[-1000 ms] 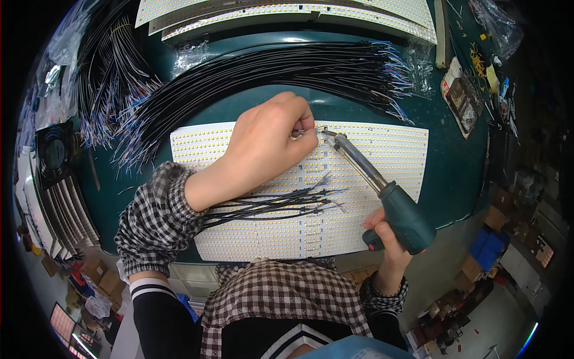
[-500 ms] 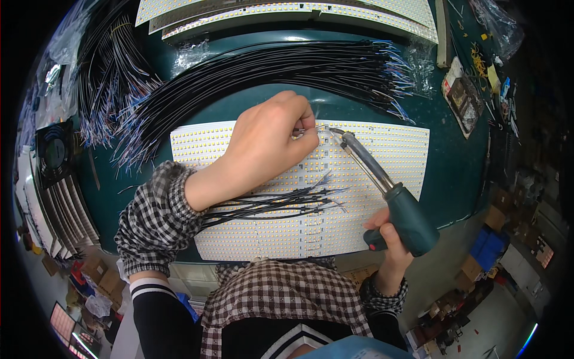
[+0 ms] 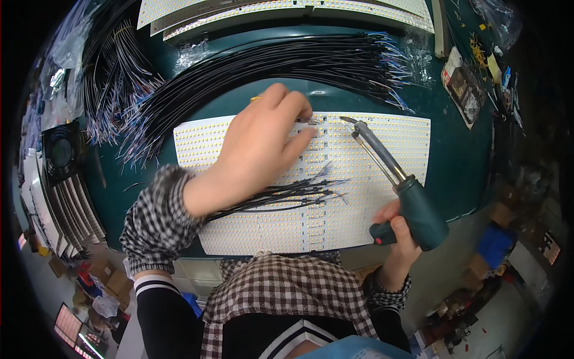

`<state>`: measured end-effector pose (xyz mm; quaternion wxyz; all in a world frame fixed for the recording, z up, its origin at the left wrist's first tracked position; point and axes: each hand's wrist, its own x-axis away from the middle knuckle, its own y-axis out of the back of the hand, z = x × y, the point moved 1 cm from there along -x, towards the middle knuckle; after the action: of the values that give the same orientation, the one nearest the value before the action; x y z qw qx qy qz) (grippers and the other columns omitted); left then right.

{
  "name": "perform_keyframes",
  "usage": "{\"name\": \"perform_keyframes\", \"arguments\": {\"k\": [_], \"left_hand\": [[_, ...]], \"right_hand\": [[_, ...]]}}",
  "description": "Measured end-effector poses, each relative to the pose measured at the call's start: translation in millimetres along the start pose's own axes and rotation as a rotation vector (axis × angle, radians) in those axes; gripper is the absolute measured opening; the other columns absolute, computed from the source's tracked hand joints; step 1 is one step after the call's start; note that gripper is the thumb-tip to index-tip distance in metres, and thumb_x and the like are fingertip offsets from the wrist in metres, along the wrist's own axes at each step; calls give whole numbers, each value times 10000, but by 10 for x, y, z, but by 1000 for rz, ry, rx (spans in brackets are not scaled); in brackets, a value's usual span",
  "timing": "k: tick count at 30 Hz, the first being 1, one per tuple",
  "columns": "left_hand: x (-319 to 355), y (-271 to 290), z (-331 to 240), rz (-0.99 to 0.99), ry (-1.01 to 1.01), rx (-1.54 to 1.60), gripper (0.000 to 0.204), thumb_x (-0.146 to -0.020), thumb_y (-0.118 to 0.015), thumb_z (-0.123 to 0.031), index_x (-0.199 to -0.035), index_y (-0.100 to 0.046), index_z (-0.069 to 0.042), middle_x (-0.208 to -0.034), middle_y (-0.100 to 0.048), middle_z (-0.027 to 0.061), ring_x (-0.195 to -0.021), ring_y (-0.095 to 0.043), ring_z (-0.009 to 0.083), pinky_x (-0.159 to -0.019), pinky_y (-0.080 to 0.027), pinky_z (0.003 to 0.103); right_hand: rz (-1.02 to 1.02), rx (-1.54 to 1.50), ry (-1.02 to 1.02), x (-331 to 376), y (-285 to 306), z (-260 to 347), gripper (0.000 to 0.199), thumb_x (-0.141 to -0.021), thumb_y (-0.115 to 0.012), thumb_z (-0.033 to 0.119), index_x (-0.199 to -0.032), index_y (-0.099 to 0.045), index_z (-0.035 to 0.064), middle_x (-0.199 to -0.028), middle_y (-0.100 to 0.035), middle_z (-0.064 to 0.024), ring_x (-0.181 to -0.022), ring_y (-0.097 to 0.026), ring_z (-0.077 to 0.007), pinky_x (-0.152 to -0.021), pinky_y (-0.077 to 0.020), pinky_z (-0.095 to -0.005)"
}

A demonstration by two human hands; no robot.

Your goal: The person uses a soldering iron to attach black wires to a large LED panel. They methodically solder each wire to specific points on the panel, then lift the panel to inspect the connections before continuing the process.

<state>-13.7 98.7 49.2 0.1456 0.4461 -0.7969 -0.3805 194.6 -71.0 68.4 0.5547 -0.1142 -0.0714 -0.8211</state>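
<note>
My right hand (image 3: 399, 239) is wrapped round the dark green handle of a soldering gun (image 3: 421, 212). Its dark tip points up and left, just above the far part of a white LED board (image 3: 376, 173). Over the board's left-middle, my left hand (image 3: 263, 140) has its thumb and forefinger apart. Between them, thin wire ends (image 3: 311, 121) show beside the board's middle strip; the other fingers are partly hidden. Several black cables (image 3: 281, 196) with stripped ends lie across the board below my left hand.
A long bundle of black cables (image 3: 269, 57) arches behind the board, and another bundle (image 3: 122, 54) lies at the far left. More LED boards (image 3: 287, 12) are stacked at the back. A dirty box (image 3: 463, 90) sits at the right, a small black fan (image 3: 60, 149) at the left.
The soldering gun has moved right, its tip away from the wire ends. My left thumb and forefinger have come apart from their pinch.
</note>
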Motion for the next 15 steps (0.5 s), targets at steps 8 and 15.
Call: {"name": "perform_keyframes", "arguments": {"k": [8, 15], "left_hand": [[415, 47, -167, 319, -30, 133, 154, -772, -684, -61, -889, -589, -33, -822, -594, 113, -736, -594, 301, -643, -470, 370], [514, 93, -264, 286, 125, 149, 109, -813, -639, -51, -893, -573, -15, -825, -605, 125, -725, -626, 284, -618, -486, 345]], "right_hand": [[-28, 34, -1, 102, 146, -107, 570, -835, -647, 279, -1186, -485, -141, -796, -564, -114, -694, -593, -210, -580, -546, -314], [-8, 7, 71, 193, 234, -182, 555, -846, -638, 274, -1183, -490, -142, -823, -576, -131, -744, -611, -231, -570, -560, -306]]}}
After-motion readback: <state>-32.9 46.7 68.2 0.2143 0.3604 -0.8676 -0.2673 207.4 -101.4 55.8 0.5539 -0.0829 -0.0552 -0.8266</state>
